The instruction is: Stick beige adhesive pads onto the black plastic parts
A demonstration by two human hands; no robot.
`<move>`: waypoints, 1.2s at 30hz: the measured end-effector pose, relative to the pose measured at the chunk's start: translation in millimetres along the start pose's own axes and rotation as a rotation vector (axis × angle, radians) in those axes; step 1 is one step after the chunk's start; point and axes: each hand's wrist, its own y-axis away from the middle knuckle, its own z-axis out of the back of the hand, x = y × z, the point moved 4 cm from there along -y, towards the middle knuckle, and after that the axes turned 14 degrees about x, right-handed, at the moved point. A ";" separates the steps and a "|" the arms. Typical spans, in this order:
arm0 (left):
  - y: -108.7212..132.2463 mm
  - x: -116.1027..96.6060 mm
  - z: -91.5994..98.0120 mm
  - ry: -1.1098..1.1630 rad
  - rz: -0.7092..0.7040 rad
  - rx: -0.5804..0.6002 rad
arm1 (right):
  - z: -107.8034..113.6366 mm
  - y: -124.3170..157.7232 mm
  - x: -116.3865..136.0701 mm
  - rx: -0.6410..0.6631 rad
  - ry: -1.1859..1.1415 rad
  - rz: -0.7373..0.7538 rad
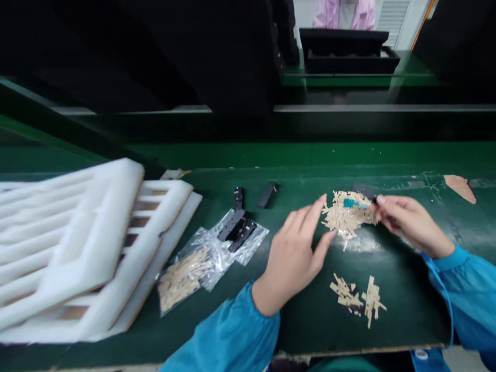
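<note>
My left hand is open with its fingers spread, and its fingertips are at the left edge of a heap of small beige strips. A blue scrap lies on top of the heap. My right hand is at the heap's right edge, pinching a small black piece between thumb and forefinger. Two smaller beige heaps lie nearer me. A clear plastic bag holds beige strips and black parts, left of my left hand.
Stacked white foam trays fill the left of the green workbench. Two loose black parts lie behind the bag. A tan scrap sits at the right. Across the bench, a person in a pink sleeve stands behind a black tray.
</note>
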 end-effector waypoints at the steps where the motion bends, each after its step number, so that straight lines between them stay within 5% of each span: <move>1: -0.4 2.7 3.0 0.031 0.024 0.005 | 7.4 1.2 1.3 -0.072 0.077 0.001; 3: -1.5 5.5 3.7 0.113 0.014 0.155 | 11.0 4.4 3.4 -0.054 0.255 0.005; 7: 2.0 -1.8 -5.4 0.214 -0.140 0.541 | -18.0 17.3 4.5 0.390 0.543 0.036; 11: 6.8 -18.1 -22.3 0.230 -0.249 0.577 | -39.6 29.5 5.5 0.637 0.801 0.056; 19: 13.8 -37.6 -56.4 0.111 -0.331 0.482 | -41.8 31.4 6.7 0.646 0.853 0.091; 26: 10.3 -32.5 -47.3 0.157 -0.219 0.529 | -44.5 28.0 3.2 0.618 0.859 0.099; 36: 6.2 -24.2 -39.7 0.309 -0.083 0.515 | -39.9 21.6 2.7 0.444 0.449 0.082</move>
